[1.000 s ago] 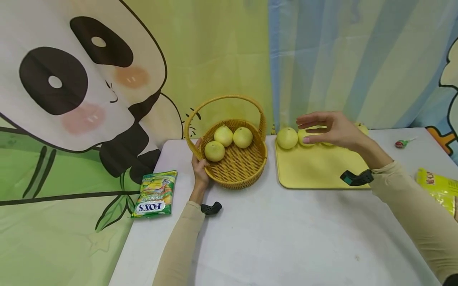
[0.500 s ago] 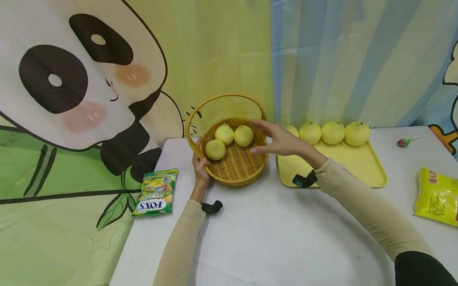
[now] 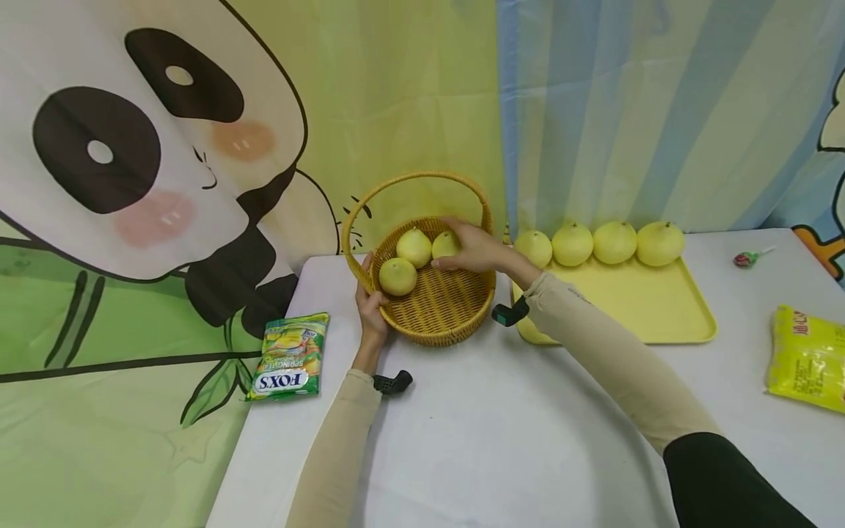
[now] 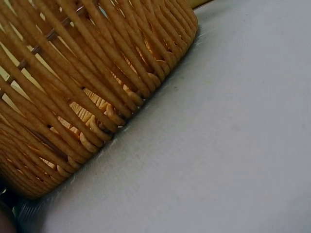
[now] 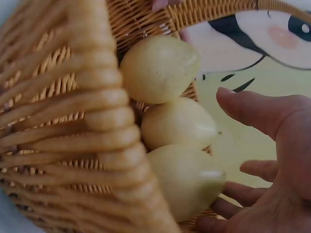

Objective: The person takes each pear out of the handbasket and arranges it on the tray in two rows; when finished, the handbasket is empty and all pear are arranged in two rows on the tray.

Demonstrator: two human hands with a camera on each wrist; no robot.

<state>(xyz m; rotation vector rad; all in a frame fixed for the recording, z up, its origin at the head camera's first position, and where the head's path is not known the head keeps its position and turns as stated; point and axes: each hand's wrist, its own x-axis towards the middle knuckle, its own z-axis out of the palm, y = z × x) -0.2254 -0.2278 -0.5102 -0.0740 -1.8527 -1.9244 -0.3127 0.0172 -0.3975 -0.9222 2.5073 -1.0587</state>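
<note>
A woven basket [image 3: 439, 312] with a tall arched handle stands on the table in the head view, and three pale yellow fruits with stubby stems lie inside. My left hand [image 3: 371, 304] grips its left side near the handle's foot. My right hand [image 3: 478, 249] reaches over the right rim to the rightmost fruit [image 3: 444, 248], partly covering it. In the right wrist view the thumb is spread away and the fingers lie close by the nearest fruit [image 5: 182, 179]; whether they touch it I cannot tell. The left wrist view shows mostly the basket's wall [image 4: 107, 63].
Right of the basket lies a yellow tray [image 3: 634, 308] with several more yellow fruits [image 3: 615, 243] in a row along its back edge. A green candy bag [image 3: 289, 357] lies at the left, with a yellow packet [image 3: 807, 359] and a lollipop [image 3: 747, 259] at the right.
My right hand has moved left from above the tray's fruits, across the basket's rim, to the rightmost fruit inside. My left hand and the basket stay in place.
</note>
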